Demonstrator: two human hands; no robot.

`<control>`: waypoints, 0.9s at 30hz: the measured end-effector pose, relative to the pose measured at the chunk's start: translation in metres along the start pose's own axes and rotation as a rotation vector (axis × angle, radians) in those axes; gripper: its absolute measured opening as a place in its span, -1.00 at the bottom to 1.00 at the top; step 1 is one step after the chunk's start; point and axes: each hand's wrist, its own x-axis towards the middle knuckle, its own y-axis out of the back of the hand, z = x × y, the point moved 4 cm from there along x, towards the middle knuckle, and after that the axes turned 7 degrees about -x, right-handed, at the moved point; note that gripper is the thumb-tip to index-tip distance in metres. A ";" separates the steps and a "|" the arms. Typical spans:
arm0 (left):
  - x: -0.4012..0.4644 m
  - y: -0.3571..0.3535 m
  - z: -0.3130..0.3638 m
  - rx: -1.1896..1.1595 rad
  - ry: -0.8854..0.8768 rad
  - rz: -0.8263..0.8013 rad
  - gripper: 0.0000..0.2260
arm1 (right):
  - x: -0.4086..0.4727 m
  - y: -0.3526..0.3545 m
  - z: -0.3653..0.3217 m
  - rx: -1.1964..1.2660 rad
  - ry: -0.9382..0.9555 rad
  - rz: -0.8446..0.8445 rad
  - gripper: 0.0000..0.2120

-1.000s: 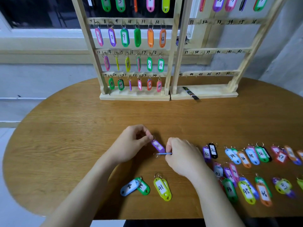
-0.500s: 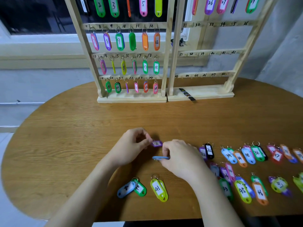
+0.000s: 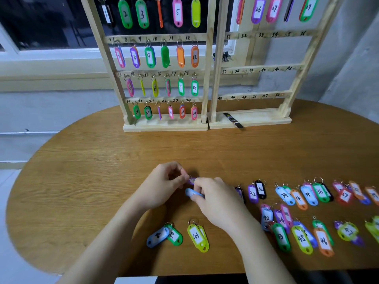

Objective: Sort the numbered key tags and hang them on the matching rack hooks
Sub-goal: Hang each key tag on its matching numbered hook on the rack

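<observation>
- Left rack (image 3: 164,126), the landmark, stands at the table's (image 3: 82,181) far edge; its hooks 1 to 24 look filled.
- Well in front of it, the left hand (image 3: 162,185) pinches the ring end of a purple tag (image 3: 192,180) between thumb and fingertip; the number is too blurred to read.
- Just right of that, the right hand (image 3: 215,199) curls round a blue tag (image 3: 191,194), touching the purple one; the step in hand seems to be parting two tags joined at the rings.
- Nearer the person than the hands lie a blue-green pair (image 3: 164,235) and yellow tag 41 (image 3: 198,236).
- Right of the left rack stands the right rack (image 3: 250,121); rows 31 to 48 show bare hooks.
- Far right, in front of it, loose tags (image 3: 307,195) lie in two rows.
- Next, in my judgement: free one tag, read its number, then carry its ring to the matching hook.
</observation>
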 end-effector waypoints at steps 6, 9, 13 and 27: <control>0.009 0.007 0.034 0.058 -0.071 -0.022 -0.92 | 0.000 0.018 0.028 0.229 -0.012 0.033 -0.87; 0.021 0.011 0.067 0.104 -0.143 -0.025 -0.90 | -0.005 0.038 0.044 0.353 -0.036 0.068 -0.82; 0.038 0.002 0.130 0.221 -0.268 -0.094 -0.90 | -0.010 0.078 0.068 0.539 -0.066 0.123 -0.79; 0.164 -0.051 0.357 0.473 -0.638 -0.033 -0.90 | 0.028 0.252 0.161 1.255 -0.096 0.392 -0.89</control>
